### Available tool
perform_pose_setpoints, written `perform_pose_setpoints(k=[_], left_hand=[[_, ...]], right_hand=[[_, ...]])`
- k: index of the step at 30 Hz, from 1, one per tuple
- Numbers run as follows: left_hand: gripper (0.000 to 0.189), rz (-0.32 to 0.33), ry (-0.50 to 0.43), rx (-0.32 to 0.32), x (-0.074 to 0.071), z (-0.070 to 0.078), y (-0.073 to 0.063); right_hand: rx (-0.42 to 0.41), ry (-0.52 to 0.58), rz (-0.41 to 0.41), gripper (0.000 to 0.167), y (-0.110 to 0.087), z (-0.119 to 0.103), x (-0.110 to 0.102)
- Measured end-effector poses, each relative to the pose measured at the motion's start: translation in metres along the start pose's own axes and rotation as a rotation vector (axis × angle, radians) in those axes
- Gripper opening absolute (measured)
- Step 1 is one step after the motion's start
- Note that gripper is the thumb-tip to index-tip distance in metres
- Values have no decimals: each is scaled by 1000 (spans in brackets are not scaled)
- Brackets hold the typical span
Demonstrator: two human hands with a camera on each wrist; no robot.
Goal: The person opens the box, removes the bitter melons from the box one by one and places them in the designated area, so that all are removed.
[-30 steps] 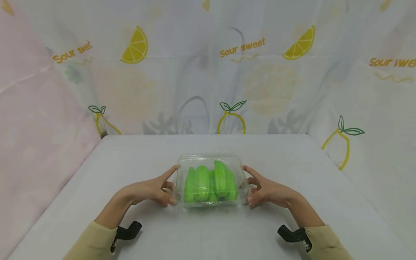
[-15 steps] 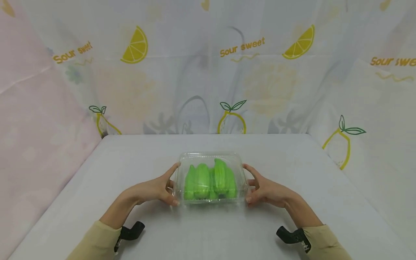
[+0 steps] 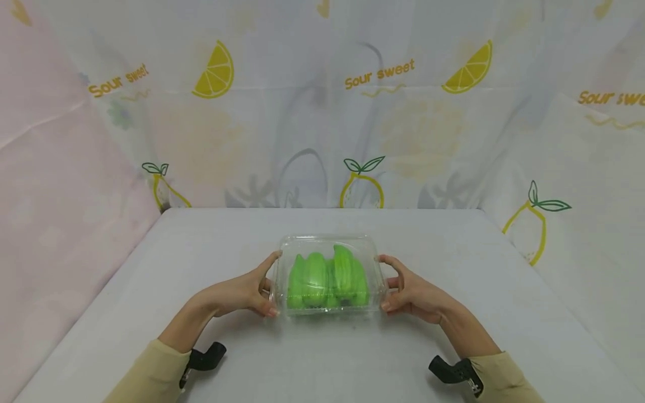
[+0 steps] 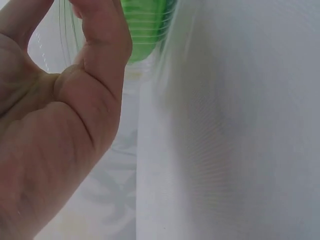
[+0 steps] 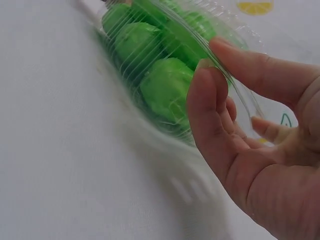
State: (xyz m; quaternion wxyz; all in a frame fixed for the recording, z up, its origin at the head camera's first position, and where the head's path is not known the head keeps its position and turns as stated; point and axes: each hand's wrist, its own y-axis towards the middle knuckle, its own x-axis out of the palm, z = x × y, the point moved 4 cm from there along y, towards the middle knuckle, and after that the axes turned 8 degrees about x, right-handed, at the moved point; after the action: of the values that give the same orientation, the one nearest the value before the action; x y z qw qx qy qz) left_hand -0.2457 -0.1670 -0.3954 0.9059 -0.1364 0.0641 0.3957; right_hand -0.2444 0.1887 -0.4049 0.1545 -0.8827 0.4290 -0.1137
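In the head view, a clear plastic clamshell box [image 3: 328, 242] sits mid-table between my hands, its lid down. Several bright green, ridged, fruit-like pieces [image 3: 314, 280] lie inside, side by side. My left hand [image 3: 239, 292] grips the box's left end, thumb at the near corner and index finger at the far one. At the opposite end my right hand [image 3: 420, 294] grips in the same way. From the right wrist, thumb and fingers pinch the clear rim [image 5: 232, 82], with the green pieces showing through the ribbed wall. The left wrist view cuts off the left fingertips.
A white-covered table [image 3: 322, 364] extends around the box. Behind it hangs a pale curtain [image 3: 302, 112] printed with lemons and lettering, and a pinkish cloth [image 3: 60, 224] is at the left. Black wrist cameras [image 3: 206, 358] protrude from both sleeves.
The box has shifted slightly up in the head view, with both hands following it. My left thumb has come in closer against the near left corner.
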Motion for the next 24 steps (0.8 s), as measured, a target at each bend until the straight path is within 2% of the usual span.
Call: perform_pose_setpoints(k=[8, 24], left_hand=[[128, 5, -44, 12, 0, -2, 1], [126, 8, -97, 12, 1, -3, 2]], right_hand=[[-15, 9, 14, 102, 0, -4, 0], [-58, 84, 54, 77, 2, 0, -1]])
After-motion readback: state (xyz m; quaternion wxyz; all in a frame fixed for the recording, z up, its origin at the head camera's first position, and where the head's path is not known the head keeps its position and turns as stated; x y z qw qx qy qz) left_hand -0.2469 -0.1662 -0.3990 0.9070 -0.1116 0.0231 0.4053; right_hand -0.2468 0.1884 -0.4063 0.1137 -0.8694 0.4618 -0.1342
